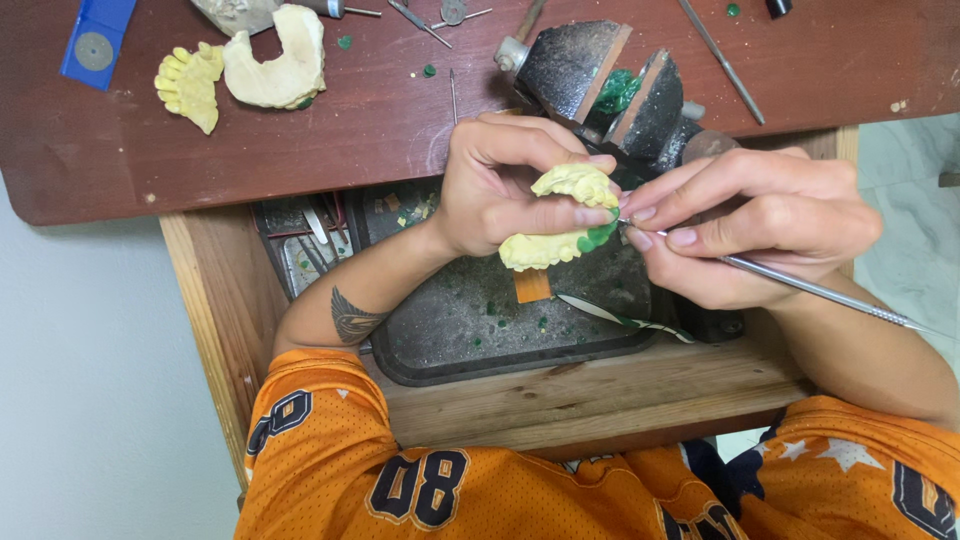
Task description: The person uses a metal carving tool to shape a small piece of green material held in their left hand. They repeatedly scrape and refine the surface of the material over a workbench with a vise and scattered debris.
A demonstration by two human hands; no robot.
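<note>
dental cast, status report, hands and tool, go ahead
Left hand gripping yellow dental cast. Right hand pinching thin metal instrument, tip at green wax on the cast. Nothing between hands; dark tray below.

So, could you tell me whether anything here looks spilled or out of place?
Yes: green wax crumbs lie scattered in the dark tray, with a few more on the brown bench. The left hand holds a yellow dental cast; the right hand works it with a metal tool.

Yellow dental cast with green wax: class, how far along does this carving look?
Done: green wax already sits on the yellow dental cast. In hand: left hand grips the cast; right hand works a metal carving tool at the wax. Left: two more casts lie untouched on the bench.
</note>
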